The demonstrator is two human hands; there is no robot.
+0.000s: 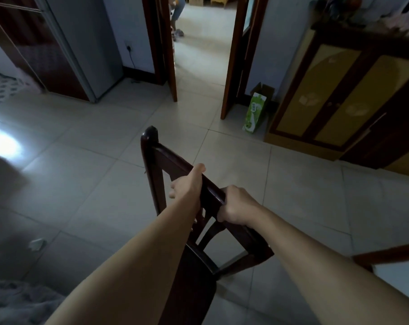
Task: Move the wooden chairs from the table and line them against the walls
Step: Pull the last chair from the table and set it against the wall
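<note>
I wrapped my left hand and right hand around the chair top rail, tilting it for carrying toward the far wall.

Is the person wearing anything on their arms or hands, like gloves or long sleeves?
No. Both forearms are bare as far as the picture shows, with no sleeves in view. The left hand and right hand have no gloves, and no watch, bracelet or ring is visible.
</note>
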